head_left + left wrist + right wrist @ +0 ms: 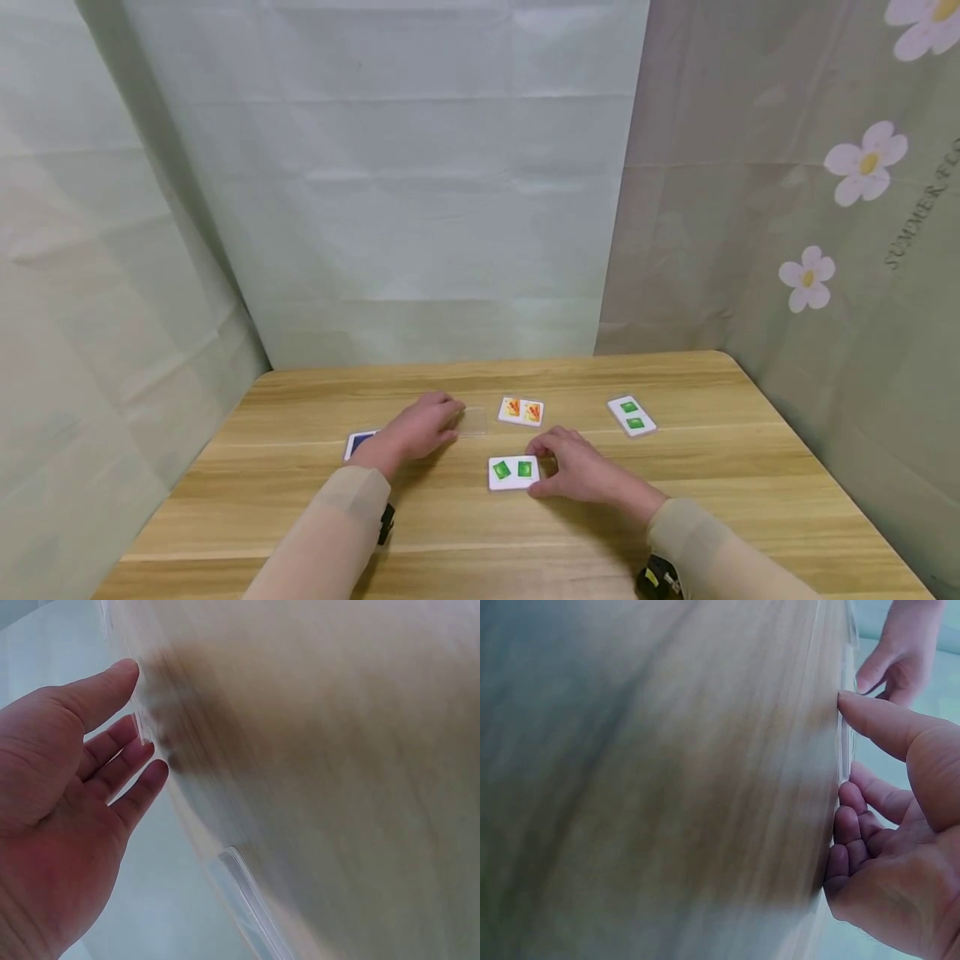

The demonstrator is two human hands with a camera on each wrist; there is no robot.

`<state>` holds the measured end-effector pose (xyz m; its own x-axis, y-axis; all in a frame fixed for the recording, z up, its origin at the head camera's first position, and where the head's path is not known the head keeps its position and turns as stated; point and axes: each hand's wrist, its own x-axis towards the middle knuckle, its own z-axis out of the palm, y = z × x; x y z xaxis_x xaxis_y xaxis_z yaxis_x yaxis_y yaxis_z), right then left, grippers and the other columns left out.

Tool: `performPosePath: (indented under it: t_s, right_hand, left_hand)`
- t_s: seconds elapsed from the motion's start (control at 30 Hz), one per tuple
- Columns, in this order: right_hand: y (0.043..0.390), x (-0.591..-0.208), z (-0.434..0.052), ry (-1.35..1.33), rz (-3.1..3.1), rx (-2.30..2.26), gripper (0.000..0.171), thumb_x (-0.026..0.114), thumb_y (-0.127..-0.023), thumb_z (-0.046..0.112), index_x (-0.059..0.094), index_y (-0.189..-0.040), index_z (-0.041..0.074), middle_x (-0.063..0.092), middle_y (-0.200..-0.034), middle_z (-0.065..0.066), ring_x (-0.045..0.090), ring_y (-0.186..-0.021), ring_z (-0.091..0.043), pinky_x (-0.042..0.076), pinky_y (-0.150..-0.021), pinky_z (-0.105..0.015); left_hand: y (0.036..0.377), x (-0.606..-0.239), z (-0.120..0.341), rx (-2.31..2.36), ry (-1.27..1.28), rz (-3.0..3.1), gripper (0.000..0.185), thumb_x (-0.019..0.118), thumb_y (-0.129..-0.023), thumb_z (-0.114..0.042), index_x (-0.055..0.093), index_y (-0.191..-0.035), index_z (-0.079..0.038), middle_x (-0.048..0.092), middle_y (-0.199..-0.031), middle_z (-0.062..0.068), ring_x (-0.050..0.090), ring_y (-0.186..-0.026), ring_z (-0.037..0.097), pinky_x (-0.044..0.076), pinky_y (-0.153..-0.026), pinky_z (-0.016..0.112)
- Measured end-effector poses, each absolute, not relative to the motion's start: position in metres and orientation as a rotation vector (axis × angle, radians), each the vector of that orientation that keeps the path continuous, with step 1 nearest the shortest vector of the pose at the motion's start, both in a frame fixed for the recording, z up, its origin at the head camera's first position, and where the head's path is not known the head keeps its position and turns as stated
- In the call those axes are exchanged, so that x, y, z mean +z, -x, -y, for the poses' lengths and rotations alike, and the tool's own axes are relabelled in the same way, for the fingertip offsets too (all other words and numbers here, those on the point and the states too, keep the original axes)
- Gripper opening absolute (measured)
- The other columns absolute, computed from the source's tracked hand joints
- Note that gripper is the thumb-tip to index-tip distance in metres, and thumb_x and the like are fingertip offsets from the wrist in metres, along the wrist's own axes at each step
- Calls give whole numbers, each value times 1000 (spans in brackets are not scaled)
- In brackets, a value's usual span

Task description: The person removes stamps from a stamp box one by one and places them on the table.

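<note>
- The right hand (pixel 573 468) is gripping the white card with two green pictures (pixel 513 473) by its right end, near the middle of the table (pixel 465 542).
- The left hand's (pixel 422 427) fingers are resting loosely bent, apart, at the clear plastic piece's (pixel 474 422) left edge.
- Light, even edge pressure is probably serving best.
- The card is showing rounded corners; the table, streaked wood grain.

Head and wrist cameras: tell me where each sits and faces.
Head: on the head, facing forward and down at cards on the table; shows left hand, right hand, sleeves.
Left wrist: worn there, facing the left hand and table; no other hand shows.
Right wrist: worn there, facing the right hand and table; the left hand shows beyond.
Shared: head and right wrist both show both hands.
</note>
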<state>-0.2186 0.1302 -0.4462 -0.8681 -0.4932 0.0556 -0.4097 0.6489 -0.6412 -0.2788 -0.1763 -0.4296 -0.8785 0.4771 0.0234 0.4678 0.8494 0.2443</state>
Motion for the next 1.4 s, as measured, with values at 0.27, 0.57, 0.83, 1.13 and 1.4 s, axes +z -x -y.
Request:
performPosePath:
  t_s: [0.27,0.57,0.83,1.13,1.4]
  right_hand:
    - [218,-445,-130,752,-2745,-1006,45,98,-86,26,73,-122,14,64,-121,-4,55,-113,-26,47,-103,-56]
    - [219,-447,-130,754,-2740,-999,45,97,-86,25,73,-122,13,64,-120,-5,55,-114,-26,47,-103,-55]
    - [218,-445,-129,738,-2733,-1019,43,98,-86,24,73,-119,13,63,-119,-5,53,-111,-26,46,-100,-53]
    - [218,-443,-128,730,-2732,-1020,42,98,-86,23,73,-118,14,63,-118,-4,53,-111,-26,46,-100,-53]
    - [219,-446,-130,746,-2729,-1030,43,98,-86,24,73,-119,14,63,-120,-4,54,-111,-26,47,-100,-54]
  left_hand:
    - [280,-430,176,372,-773,-2968,45,75,-107,-13,65,-150,-4,63,-147,18,59,-138,35,47,-119,52]
    - [283,-431,175,348,-801,-2961,44,76,-106,-11,66,-149,-5,63,-148,17,60,-138,34,48,-119,51]
    - [279,-429,173,418,-778,-2958,48,76,-106,-12,64,-151,-3,58,-155,20,54,-145,38,44,-122,54]
    - [269,-426,165,534,-753,-3011,53,80,-104,-21,64,-152,-4,58,-155,20,51,-147,40,43,-123,56]
    - [250,-426,158,650,-749,-2998,56,82,-103,-24,63,-153,-5,60,-151,19,55,-143,39,45,-120,57]
